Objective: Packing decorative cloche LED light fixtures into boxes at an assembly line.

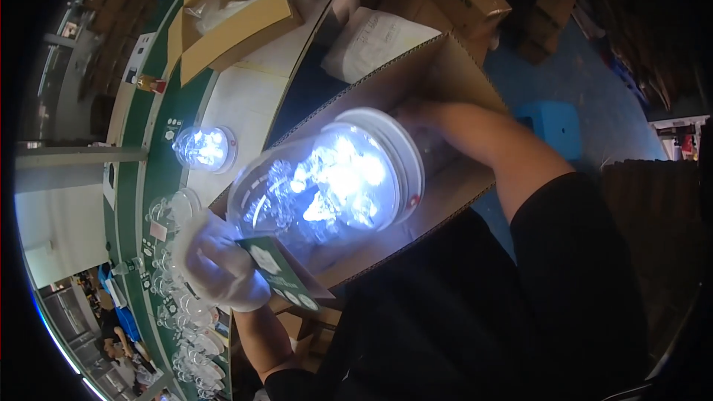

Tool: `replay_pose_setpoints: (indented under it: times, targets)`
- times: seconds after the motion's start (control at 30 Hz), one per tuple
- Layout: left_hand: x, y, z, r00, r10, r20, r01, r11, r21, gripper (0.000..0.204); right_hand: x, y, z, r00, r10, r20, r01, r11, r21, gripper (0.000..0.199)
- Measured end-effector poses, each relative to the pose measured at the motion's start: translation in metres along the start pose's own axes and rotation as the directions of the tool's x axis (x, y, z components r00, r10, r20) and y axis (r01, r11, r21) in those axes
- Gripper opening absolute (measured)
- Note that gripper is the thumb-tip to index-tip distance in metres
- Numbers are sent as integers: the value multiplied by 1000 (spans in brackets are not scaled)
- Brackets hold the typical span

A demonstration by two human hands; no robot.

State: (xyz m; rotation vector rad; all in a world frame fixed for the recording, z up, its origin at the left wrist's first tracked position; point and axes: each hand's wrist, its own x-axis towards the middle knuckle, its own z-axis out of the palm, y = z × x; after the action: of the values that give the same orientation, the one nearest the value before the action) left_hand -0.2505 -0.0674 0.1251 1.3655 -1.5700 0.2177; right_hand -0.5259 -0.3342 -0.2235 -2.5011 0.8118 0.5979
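Observation:
A clear dome lamp (286,178) with a round white base glows bright white-blue, tilted in front of me over an open cardboard box (453,67). My left hand (219,263), in a white glove, is closed at the narrow end of the dome. A green printed card (276,271) hangs beside those fingers, next to the dome. My bare right hand (420,117) reaches down into the box behind the lamp's base. Its fingers are hidden there, so what they touch does not show.
Another lit dome lamp (204,148) lies on the green-and-white workbench (241,108). Several unlit clear domes (197,312) line the bench at lower left. An open carton (234,33) with clear plastic, a white bag (375,41) and a blue stool (549,126) stand around the box.

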Motion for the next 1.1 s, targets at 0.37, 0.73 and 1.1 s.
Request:
replay_pose_setpoints:
  times: [0.37,0.73,1.1]
  targets:
    - [3,8,8,897,201,393,-246,967,67,24,-17,-28,-75,947,5,322,68,974,-216,27]
    - [26,29,95,654,488,578,-493,854,-163,53,-76,-65,-138,964,-267,4,255,914,-316,25]
    - [12,36,142,635,513,578,-502,842,-197,42,-80,-62,-185,911,-177,372,86,965,248,31]
